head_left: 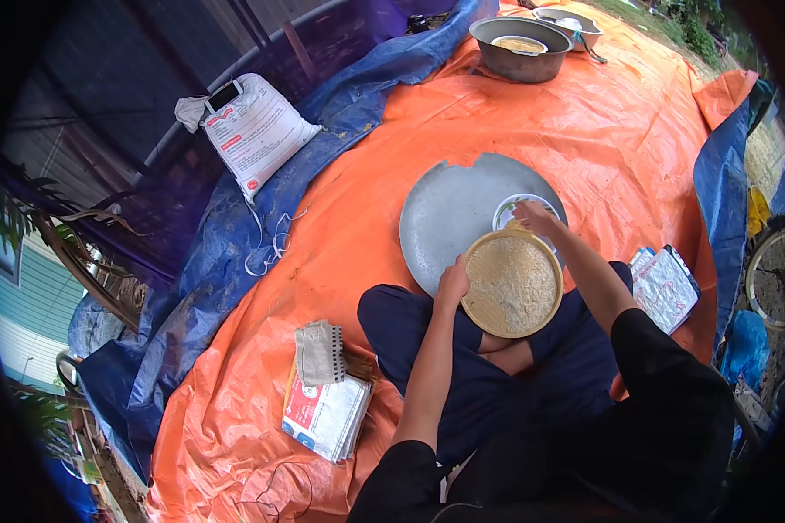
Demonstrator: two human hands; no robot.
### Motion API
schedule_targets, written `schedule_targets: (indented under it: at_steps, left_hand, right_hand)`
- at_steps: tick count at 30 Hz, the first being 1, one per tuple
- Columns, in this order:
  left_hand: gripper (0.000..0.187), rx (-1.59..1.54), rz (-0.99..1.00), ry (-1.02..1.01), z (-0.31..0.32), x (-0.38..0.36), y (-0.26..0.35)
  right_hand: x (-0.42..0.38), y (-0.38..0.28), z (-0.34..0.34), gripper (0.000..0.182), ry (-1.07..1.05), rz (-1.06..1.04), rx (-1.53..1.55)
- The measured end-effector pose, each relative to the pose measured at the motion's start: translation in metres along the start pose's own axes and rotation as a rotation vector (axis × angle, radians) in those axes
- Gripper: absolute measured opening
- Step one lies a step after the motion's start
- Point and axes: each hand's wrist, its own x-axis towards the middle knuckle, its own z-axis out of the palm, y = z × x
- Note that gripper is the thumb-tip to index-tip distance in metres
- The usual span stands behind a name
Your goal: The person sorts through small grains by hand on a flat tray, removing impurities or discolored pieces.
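A round, shallow yellow basket holds a layer of pale grains that look like rice. It is above my crossed legs, tilted toward me. My left hand grips its left rim, fingers partly hidden. My right hand is at the far rim, over a white bowl with a green pattern. Its fingers look pinched together, and whatever they hold is too small to make out. Under the bowl lies a large round grey metal tray with a jagged notch in its far edge.
An orange tarp covers the ground, with a blue tarp along the left. A white sack carries a phone-like dark object. Folded bags lie left, another stack right. A dark basin stands far back.
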Motion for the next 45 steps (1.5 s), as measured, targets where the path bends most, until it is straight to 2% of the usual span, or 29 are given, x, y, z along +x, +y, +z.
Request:
schedule_targets:
  at_steps: [3,5,8,11,14,17,24,26,29,33,36,37,40,43,45]
  left_hand:
    - [0.036,-0.003,-0.010,0.006,0.001,-0.001,-0.001]
    - [0.037,0.003,-0.010,0.002,0.000,0.000,0.000]
    - [0.042,-0.004,-0.059,-0.076,-0.006,0.001,0.005]
    - [0.047,0.010,-0.085,-0.124,-0.011,0.004,0.007]
    - [0.039,0.017,-0.039,-0.096,-0.011,0.006,0.005]
    - [0.039,0.006,-0.034,-0.107,-0.014,0.008,0.003]
    - [0.036,0.081,-0.047,-0.089,-0.018,0.004,0.013]
    - [0.033,0.152,-0.069,-0.065,-0.025,-0.002,0.027]
    - [0.031,0.326,0.270,0.424,-0.012,-0.008,0.039]
    - [0.048,0.212,0.505,0.247,0.014,-0.003,0.051]
    - [0.054,0.270,0.617,0.231,0.037,-0.013,0.055]
    - [0.060,0.311,0.588,0.208,0.043,-0.015,0.058]
    - [0.061,0.311,0.618,0.215,0.052,-0.019,0.063]
    - [0.065,0.266,0.655,0.108,0.054,-0.023,0.070]
    - [0.060,0.266,0.712,0.098,0.055,-0.029,0.075]
  right_hand:
    - [-0.003,-0.007,0.013,0.043,0.071,0.213,0.345]
    - [-0.006,-0.028,0.010,0.042,0.092,0.356,0.462]
    - [-0.004,-0.033,0.015,0.041,0.137,0.352,0.385]
    - [-0.027,-0.034,0.024,0.039,0.217,0.237,0.191]
    - [-0.066,-0.046,0.032,0.038,0.382,0.159,-0.064]
    - [-0.111,-0.069,0.028,0.036,0.500,0.348,0.012]
    - [-0.177,-0.085,0.036,0.033,0.593,0.431,0.255]
    - [-0.178,-0.075,0.038,0.032,0.583,0.440,0.205]
    - [-0.172,-0.064,0.041,0.031,0.604,0.443,0.167]
    - [-0.169,-0.064,0.045,0.030,0.641,0.426,0.131]
    - [-0.168,-0.055,0.052,0.030,0.662,0.411,0.122]
    - [-0.168,-0.056,0.050,0.030,0.661,0.407,0.111]
    - [-0.169,-0.059,0.050,0.031,0.657,0.407,0.084]
    - [-0.169,-0.058,0.050,0.033,0.640,0.415,0.070]
    - [-0.169,-0.060,0.050,0.033,0.632,0.423,0.061]
